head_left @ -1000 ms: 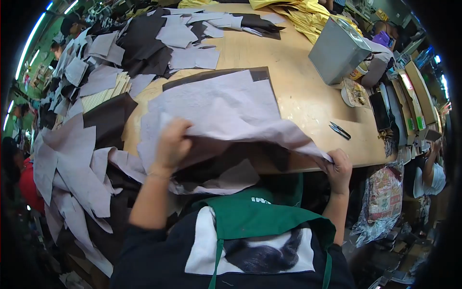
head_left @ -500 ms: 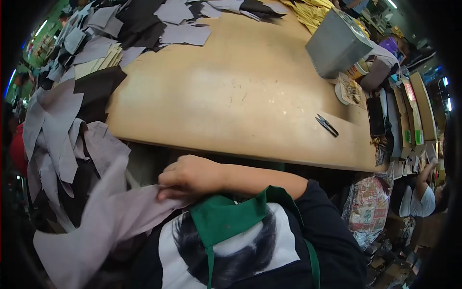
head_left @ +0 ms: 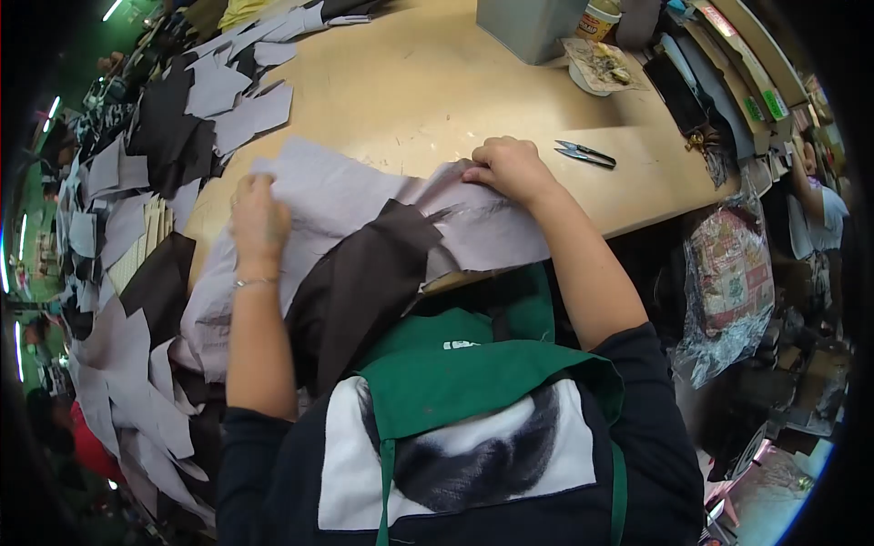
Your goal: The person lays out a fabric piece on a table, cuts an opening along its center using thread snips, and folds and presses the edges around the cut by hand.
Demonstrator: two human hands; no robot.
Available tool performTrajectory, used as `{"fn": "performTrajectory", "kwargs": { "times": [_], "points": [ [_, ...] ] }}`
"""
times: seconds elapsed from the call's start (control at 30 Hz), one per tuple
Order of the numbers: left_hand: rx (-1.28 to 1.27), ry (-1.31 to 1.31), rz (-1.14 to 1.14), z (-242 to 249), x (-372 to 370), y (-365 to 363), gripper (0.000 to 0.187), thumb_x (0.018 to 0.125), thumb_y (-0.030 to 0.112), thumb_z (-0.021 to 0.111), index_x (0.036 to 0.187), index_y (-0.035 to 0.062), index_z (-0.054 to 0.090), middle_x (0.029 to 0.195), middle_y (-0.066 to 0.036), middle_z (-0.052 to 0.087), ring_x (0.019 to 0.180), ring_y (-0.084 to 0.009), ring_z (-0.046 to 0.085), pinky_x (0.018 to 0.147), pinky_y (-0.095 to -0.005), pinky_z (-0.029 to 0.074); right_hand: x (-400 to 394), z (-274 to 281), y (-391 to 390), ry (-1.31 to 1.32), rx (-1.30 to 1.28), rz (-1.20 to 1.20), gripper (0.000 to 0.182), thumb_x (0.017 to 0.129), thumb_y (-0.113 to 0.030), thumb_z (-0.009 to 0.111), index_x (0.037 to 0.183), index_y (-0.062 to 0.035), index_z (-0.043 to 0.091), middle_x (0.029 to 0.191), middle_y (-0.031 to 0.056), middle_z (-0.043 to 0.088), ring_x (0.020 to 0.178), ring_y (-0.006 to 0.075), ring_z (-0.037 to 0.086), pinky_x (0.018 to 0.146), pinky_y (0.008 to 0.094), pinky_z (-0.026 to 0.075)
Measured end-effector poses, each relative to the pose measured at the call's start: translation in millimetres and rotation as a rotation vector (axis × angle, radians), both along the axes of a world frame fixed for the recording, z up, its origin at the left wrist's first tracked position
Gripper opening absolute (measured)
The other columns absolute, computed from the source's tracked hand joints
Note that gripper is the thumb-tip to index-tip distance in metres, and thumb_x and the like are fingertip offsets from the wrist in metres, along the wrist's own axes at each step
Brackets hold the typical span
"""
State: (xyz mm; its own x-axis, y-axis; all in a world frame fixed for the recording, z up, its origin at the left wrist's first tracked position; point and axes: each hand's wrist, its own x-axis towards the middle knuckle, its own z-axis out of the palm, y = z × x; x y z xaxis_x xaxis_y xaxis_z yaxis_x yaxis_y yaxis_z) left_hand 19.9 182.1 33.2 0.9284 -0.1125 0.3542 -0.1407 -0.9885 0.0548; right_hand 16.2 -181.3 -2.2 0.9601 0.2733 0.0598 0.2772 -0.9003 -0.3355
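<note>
Clock directions are taken as seen in the head view, with 12 o'clock toward the far side of the wooden tabletop. The wide, pale mauve fabric sheet spans the near edge of the tabletop, creased and partly hanging over it. The right grip is closed, thumb and fingers clamped on the upper edge of this sheet; from that grip, the sheet extends toward 9 o'clock and drops toward 6 o'clock. The left grip is at the sheet's left portion, which spreads from it toward 3 and 7 o'clock; motion blur obscures the fingertips, so whether they are apart or together cannot be told. A dark brown fabric piece lies folded over the sheet, at 4 o'clock from the left grip and 8 o'clock from the right grip. Relative to the sheet's centre, black-handled thread snips lie between 2 and 3 o'clock, a white bowl with food scraps is at 2 o'clock, and a grey rectangular container stands at 1 o'clock. Loose pale and dark fabric cuttings occupy 10 o'clock, cream striped strips occupy 9 o'clock, and long pale offcuts hang at 8 o'clock. A plastic-wrapped patterned bundle is at 3 o'clock, beyond the tabletop edge.
</note>
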Motion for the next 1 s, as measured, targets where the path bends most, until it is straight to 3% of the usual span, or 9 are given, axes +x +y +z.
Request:
{"fn": "performTrajectory", "kwargs": {
  "times": [0.07,0.13,0.3,0.43,0.57,0.67,0.77,0.87,1.0],
  "points": [
    [-0.197,-0.209,-0.457,16.6,-15.1,-48.9,0.027,0.074,0.003,0.061,0.101,0.0017,0.059,0.109,-0.016,0.061,0.102,-0.0351,0.057,0.086,-0.0442,0.048,5.2,2.3,7.9,0.023,-0.041,-0.004,0.031,0.079,-0.045,0.068,0.085,-0.0155,0.072,0.093,0.0055,0.066,0.101,0.0263,0.060,0.089,0.0471,0.041],
    [-0.232,0.026,-0.820,30.7,-51.4,-100.6,0.029,0.077,0.011,0.069,0.104,0.0041,0.060,0.105,-0.014,0.063,0.101,-0.0330,0.060,0.088,-0.0405,0.047,7.8,-0.5,11.5,-0.060,-0.051,0.004,0.028,0.079,-0.043,0.069,0.082,-0.0150,0.070,0.089,0.0037,0.065,0.097,0.0246,0.059,0.089,0.0437,0.040],
    [-0.028,0.415,-1.050,-2.4,-91.7,-101.0,0.037,0.081,0.029,0.068,0.110,0.0094,0.057,0.090,-0.011,0.060,0.090,-0.0295,0.061,0.076,-0.0405,0.049,11.3,-2.5,11.7,-0.170,-0.137,0.042,0.024,0.079,-0.039,0.070,0.080,-0.0152,0.069,0.085,0.0014,0.062,0.094,0.0231,0.057,0.091,0.0431,0.040],
    [-0.098,0.669,-0.977,-6.4,-88.0,-61.8,0.028,0.086,0.030,0.064,0.103,0.0086,0.056,0.082,-0.010,0.060,0.081,-0.0298,0.062,0.072,-0.0398,0.049,7.7,-8.0,14.5,-0.246,-0.138,0.055,0.022,0.079,-0.037,0.070,0.079,-0.0158,0.068,0.083,-0.0001,0.060,0.093,0.0222,0.057,0.097,0.0474,0.038],
    [-0.115,0.829,-0.661,5.9,-78.5,-58.7,0.026,0.094,0.030,0.056,0.101,0.0054,0.058,0.075,-0.016,0.061,0.079,-0.0343,0.060,0.070,-0.0418,0.049,6.9,-11.7,18.1,-0.282,-0.178,0.043,0.023,0.078,-0.039,0.069,0.086,-0.0183,0.070,0.087,-0.0002,0.062,0.098,0.0214,0.056,0.104,0.0546,0.034],
    [-0.455,0.719,-0.657,10.6,-75.6,-70.4,0.023,0.093,0.025,0.057,0.099,0.0029,0.061,0.076,-0.016,0.060,0.080,-0.0339,0.060,0.069,-0.0418,0.048,-1.0,-8.8,23.6,-0.641,-0.129,-0.056,0.018,0.076,-0.030,0.073,0.086,-0.0161,0.067,0.086,-0.0010,0.061,0.096,0.0208,0.056,0.099,0.0504,0.038],
    [-0.560,0.418,-0.713,23.7,-75.5,-101.6,0.013,0.088,0.011,0.061,0.097,0.0020,0.061,0.090,-0.016,0.060,0.088,-0.0339,0.060,0.076,-0.0397,0.048,-23.3,8.8,28.9,-0.838,0.098,-0.070,0.017,0.074,-0.017,0.074,0.085,-0.0121,0.063,0.086,0.0010,0.060,0.089,0.0222,0.057,0.086,0.0439,0.044],
    [-0.542,0.367,-0.724,1.4,-59.0,-109.3,0.019,0.082,0.007,0.065,0.100,0.0028,0.060,0.100,-0.015,0.061,0.095,-0.0336,0.059,0.083,-0.0393,0.048,-74.7,16.2,48.3,-0.606,0.259,0.236,0.017,0.071,-0.008,0.071,0.083,-0.0089,0.059,0.086,0.0055,0.059,0.078,0.0258,0.058,0.072,0.0388,0.046],
    [-0.314,0.338,-0.658,-30.9,-41.9,-101.5,0.046,0.077,0.021,0.073,0.116,0.0040,0.056,0.117,-0.014,0.059,0.104,-0.0343,0.056,0.087,-0.0405,0.050,-124.6,-14.2,74.0,-0.351,0.204,0.254,0.025,0.077,-0.020,0.071,0.098,-0.0080,0.062,0.113,0.0102,0.059,0.109,0.0279,0.057,0.092,0.0447,0.045]
  ]
}}
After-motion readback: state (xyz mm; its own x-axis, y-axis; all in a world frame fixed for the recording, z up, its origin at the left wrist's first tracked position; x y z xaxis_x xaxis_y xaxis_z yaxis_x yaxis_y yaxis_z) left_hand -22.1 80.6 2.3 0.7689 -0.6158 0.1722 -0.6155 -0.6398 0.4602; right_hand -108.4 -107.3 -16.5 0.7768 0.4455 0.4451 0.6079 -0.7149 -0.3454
